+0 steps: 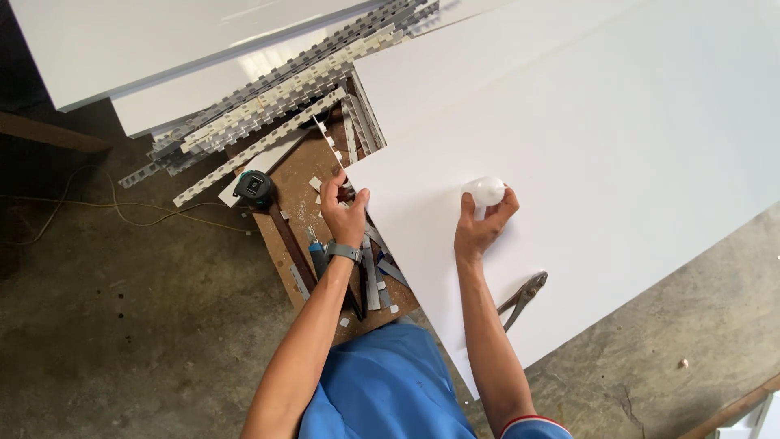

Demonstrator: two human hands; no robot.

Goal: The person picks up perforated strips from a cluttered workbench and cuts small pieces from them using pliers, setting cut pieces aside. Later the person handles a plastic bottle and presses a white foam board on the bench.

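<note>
The left hand [344, 213] reaches forward from a bare forearm with a grey wristband, wrist bent slightly, to the near left corner of the big white panel [617, 154]. Its fingers [331, 185] curl and pinch the panel's edge there, beside the small brown desk [302, 203] littered with metal strips and a tape measure [254, 188]. The right hand [481, 223] stretches out over the panel, palm down. It grips a small, round, milky-white bottle [486, 191], fingers closed around it, pressed onto the panel near its left edge. Pliers [524, 297] lie by the panel's near edge
</note>
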